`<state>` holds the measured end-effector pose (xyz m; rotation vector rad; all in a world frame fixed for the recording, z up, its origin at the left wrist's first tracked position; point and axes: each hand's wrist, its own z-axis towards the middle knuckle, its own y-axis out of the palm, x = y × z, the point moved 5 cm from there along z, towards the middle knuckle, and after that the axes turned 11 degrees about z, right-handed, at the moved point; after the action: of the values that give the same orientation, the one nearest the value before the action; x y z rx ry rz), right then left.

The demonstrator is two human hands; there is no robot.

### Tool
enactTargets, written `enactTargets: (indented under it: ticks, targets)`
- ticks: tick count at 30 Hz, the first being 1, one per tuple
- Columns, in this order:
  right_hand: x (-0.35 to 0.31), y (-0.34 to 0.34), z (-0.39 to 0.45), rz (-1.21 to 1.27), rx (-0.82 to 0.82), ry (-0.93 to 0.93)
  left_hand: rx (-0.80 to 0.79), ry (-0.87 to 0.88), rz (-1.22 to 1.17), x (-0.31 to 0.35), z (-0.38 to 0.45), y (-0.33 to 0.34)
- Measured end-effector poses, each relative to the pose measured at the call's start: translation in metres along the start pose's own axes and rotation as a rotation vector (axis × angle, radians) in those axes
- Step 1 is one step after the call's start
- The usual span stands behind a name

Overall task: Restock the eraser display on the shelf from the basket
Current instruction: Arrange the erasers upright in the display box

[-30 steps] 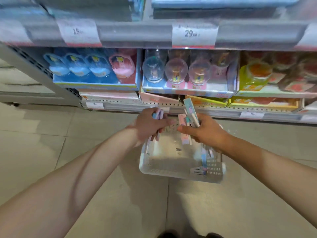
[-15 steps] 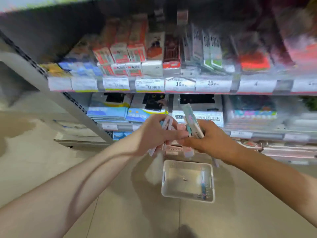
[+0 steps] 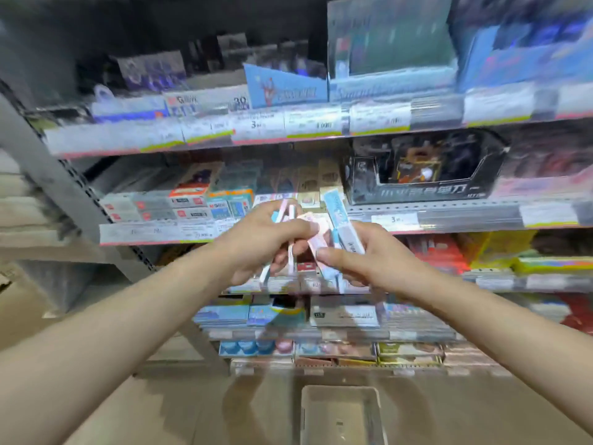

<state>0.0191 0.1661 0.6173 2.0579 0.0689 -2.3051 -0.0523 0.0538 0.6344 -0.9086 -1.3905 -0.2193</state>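
Since a moment ago our view has swung up the shelf (image 3: 417, 216), so the basket (image 3: 340, 393) now sits low on the floor. Our left hand (image 3: 260, 242) has its fingers curled round several slim eraser packs (image 3: 290, 216), and our right hand (image 3: 372, 258) pinches a blue pack (image 3: 340, 220), all held together before the eraser display (image 3: 199, 207).

The basket (image 3: 340, 412) is cut off by the bottom edge, contents just smear. Above it, the price labels (image 3: 256, 125) are too blurry to read, and fingers cover most of the eraser packs (image 3: 341, 224).
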Motion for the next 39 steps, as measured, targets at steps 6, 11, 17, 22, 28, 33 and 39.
enactTargets:
  ticks: [6, 11, 17, 22, 28, 33, 39]
  targets:
    - [-0.051, -0.009, -0.016, 0.196, 0.189, -0.033, 0.13, 0.134, -0.229, 0.061, -0.011, -0.021]
    - [-0.083, -0.015, -0.022, 0.249, 0.245, -0.11, 0.116, 0.21, -0.251, 0.091, -0.015, -0.019]
    - [-0.118, -0.058, -0.025, 0.242, 0.388, -0.244, 0.072, 0.204, -0.041, 0.109, -0.01, -0.012]
    - [-0.131, -0.087, -0.004, 0.138, 0.334, -0.285, 0.039, 0.184, 0.141, 0.114, 0.019, 0.007]
    - [-0.134, -0.142, 0.034, -0.103, 0.349, -0.309, 0.022, 0.167, 0.248, 0.127, 0.073, 0.017]
    - [-0.159, -0.185, 0.068, -0.286, 0.345, -0.479, 0.127, 0.239, 0.506, 0.138, 0.113, 0.009]
    - [-0.18, -0.196, 0.1, -0.631, 0.265, -0.723, 0.388, 0.613, 0.962, 0.17, 0.125, -0.029]
